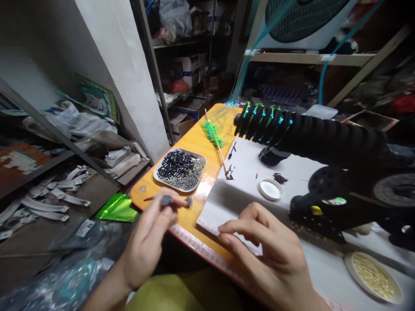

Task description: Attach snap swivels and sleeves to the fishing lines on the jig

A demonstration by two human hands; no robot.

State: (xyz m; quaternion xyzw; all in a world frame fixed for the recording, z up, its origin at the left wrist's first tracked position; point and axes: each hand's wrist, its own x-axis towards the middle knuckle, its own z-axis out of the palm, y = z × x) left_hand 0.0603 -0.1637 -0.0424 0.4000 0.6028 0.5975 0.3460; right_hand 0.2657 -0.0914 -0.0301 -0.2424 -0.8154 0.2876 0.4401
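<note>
The right hand's (pixel 272 246) tips look together, holding what I can't tell, and the left hand (pixel 145 244), its grip unclear, has grey lumps (pixel 166 200) on it just nearer than the dark bits (pixel 178 164), so picking at tiny bits seems on, needing gentle fingers next

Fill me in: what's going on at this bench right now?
A person has both hands at an orange-yellow wooden table. The left hand, with dark grey patches on its fingers, is just in front of the shallow white tray of small black and grey pieces. The right hand has thumb and forefinger close together; whether either hand holds anything is unclear. Beyond it stands a black ribbed machine.
</note>
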